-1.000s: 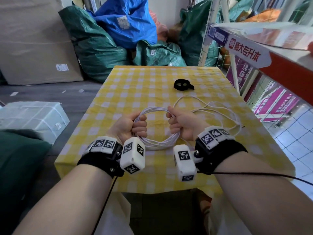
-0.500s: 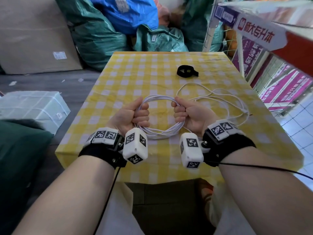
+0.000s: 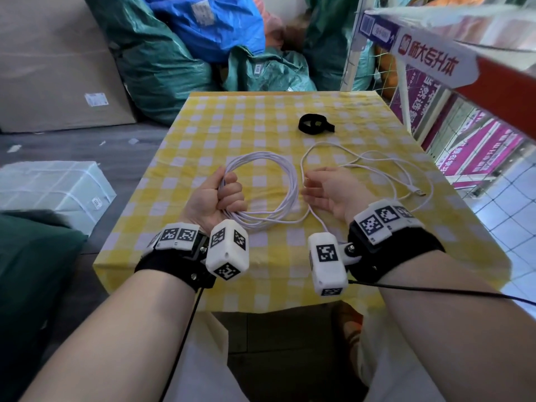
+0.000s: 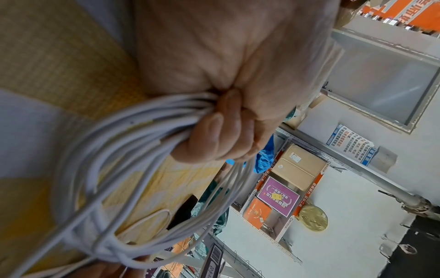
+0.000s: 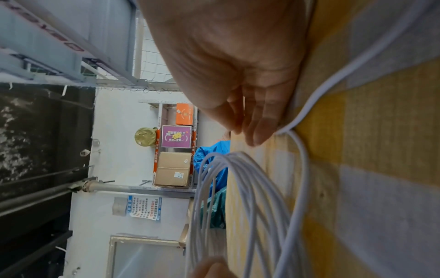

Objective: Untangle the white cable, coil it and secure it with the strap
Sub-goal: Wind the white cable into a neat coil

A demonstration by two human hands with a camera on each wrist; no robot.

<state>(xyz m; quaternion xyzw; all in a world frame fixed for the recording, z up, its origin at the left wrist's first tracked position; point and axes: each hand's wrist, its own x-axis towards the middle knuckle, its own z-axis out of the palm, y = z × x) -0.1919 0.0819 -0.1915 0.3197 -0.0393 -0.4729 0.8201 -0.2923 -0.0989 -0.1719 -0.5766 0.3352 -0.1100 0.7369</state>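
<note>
Currently coiling: left hand (image 3: 216,197) fists the bundled loops of the white cable (image 3: 262,190) just above the table (image 3: 261,111); right hand (image 3: 327,188) is relaxed, palm up, fingers (image 5: 264,124) touching the loose run. Best feed each new loop same size, no twists. Thin, glossy cable, tail and plug sprawl right; black strap (image 3: 315,124) untouched farther back

Bare forearms. Each wrist wears a black strap (image 3: 174,261) carrying white blocks (image 3: 228,250) printed with black square markers; thin black cables (image 3: 435,290) trail back.
</note>
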